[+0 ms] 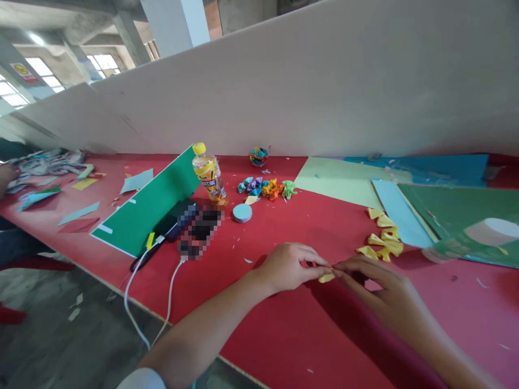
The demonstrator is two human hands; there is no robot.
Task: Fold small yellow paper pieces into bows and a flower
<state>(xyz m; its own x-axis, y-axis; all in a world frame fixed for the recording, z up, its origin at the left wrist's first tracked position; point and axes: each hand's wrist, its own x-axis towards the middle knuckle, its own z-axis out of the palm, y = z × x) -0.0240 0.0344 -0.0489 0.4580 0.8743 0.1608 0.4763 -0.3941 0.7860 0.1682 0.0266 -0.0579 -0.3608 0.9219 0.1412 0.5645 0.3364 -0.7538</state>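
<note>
Over the red table (259,335), my left hand (290,266) pinches a small yellow paper piece (326,277) between thumb and fingers. My right hand (375,278) meets it from the right, its fingertips closed on the same piece. Most of the paper is hidden by the fingers. Several folded yellow paper pieces (385,243) lie just beyond my right hand. Farther back sit crumpled colourful paper pieces (271,188) in a row, with a stack of light blue discs (242,212) in front of them.
A drink bottle (211,178) stands beside a green board (150,205) and a black device (178,219) with white cables. Paper sheets (336,181) and a transparent tape-like roll (466,243) lie on the right. A small colourful bowl (258,156) is by the wall. Part of another person shows far left.
</note>
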